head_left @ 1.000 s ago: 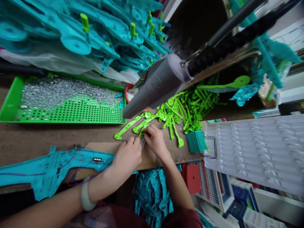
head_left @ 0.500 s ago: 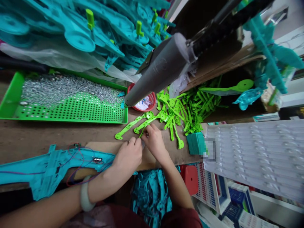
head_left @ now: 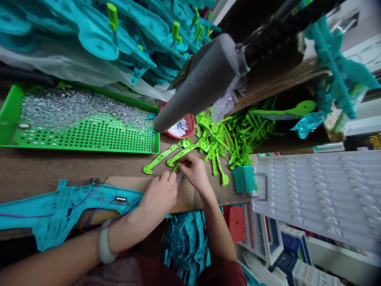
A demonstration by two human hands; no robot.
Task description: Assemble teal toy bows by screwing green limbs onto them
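My left hand (head_left: 160, 194) is closed, its curled fingers pinching something at the brown cardboard (head_left: 186, 200). Close beside it, my right hand (head_left: 195, 171) is closed too, thumb and fingers pressed together at a small green plastic part (head_left: 176, 167), mostly hidden by the fingers. A bit of clear, shiny material (head_left: 179, 178) shows between the hands. Just beyond lie two long green plastic arms (head_left: 162, 158) with round ends. Left of my hands, a turquoise toy gun half-shell (head_left: 71, 206) with red and blue wires and a small metal spring or battery piece (head_left: 121, 200) lies open side up.
A green perforated tray (head_left: 119, 137) of screws stands at the left, a red basket (head_left: 192, 125) behind the grey electric screwdriver (head_left: 196, 85) hanging overhead. Green parts (head_left: 247, 135) are piled at right, near a turquoise stack (head_left: 242, 178). Turquoise shells (head_left: 98, 43) fill the back.
The whole view has shifted slightly. My right fingers have changed their bend a little around the green part, while my left hand stays nearly in place.
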